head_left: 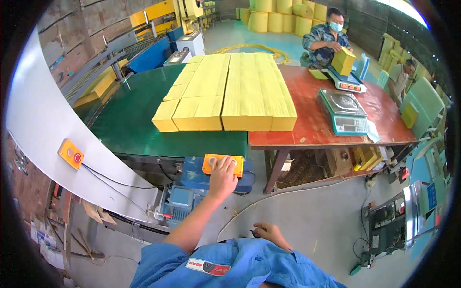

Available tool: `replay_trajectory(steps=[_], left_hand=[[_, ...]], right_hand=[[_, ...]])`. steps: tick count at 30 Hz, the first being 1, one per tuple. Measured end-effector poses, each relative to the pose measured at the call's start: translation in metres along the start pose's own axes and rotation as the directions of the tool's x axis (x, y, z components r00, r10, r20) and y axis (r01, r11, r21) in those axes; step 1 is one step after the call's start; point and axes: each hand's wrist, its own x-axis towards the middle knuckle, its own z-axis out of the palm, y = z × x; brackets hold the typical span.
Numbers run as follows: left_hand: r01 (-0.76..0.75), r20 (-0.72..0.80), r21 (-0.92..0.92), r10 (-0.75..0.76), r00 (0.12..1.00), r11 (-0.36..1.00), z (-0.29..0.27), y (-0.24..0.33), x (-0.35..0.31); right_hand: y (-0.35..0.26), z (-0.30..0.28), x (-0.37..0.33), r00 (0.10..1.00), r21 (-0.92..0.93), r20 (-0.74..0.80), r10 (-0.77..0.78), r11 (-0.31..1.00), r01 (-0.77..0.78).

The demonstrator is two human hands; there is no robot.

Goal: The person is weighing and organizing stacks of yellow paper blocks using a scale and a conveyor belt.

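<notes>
Watching from afar, I see my left hand over the orange button box. How is its grip?

Open, I'd say: the fingers lie across the top, wrapped around nothing. That box sits by the near edge of the green belt.

And my right hand?

Loosely curled near the blue shirt. I can't tell whether its grip has the small dark thing at the fingertips.

The yellow blocks?

Packed together across belt and red table.
</notes>
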Motion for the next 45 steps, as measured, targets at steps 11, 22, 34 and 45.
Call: replay_trajectory(steps=[11,22,34,45], left_hand=[[0.028,-0.003,-0.060,-0.028,1.000,0.998,-0.007,0.000,0.003],[0.034,-0.016,-0.058,-0.035,0.999,0.998,-0.006,0.007,0.004],[0.096,0.139,0.058,-0.104,0.985,0.994,-0.017,0.023,0.015],[0.142,0.263,0.079,-0.158,0.952,0.987,-0.024,0.036,0.038]], right_hand=[[0.008,-0.005,0.034,0.994,-0.099,0.099,-0.048,0.993,0.058],[0.017,-0.071,0.048,0.981,-0.104,0.189,-0.053,0.992,0.074],[0.038,-0.200,0.050,0.988,-0.061,0.156,-0.017,0.998,0.027],[0.055,-0.266,0.064,0.994,0.007,0.090,-0.060,0.998,0.059]])
